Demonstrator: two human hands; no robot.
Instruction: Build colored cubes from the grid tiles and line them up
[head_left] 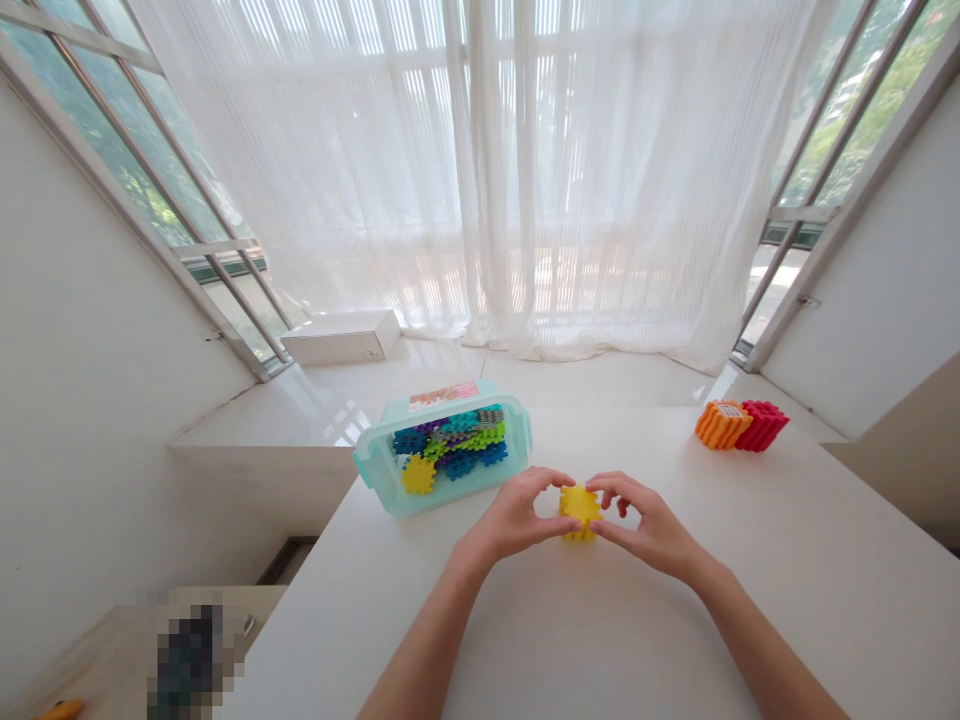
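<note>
A small yellow block [578,511] built of toothed plastic pieces sits on the white table [600,640], held between both hands. My left hand [514,517] pinches its left side with thumb and fingers curled. My right hand [646,522] grips its right side the same way. Behind them to the left stands a clear teal bin [442,452] with several toothed pieces in yellow, blue, green and purple.
An orange cube [721,424] and a pink-red cube [762,425] stand joined at the table's far right. A white box [341,337] lies on the window ledge before sheer curtains. A lower wooden surface [112,650] sits at the bottom left.
</note>
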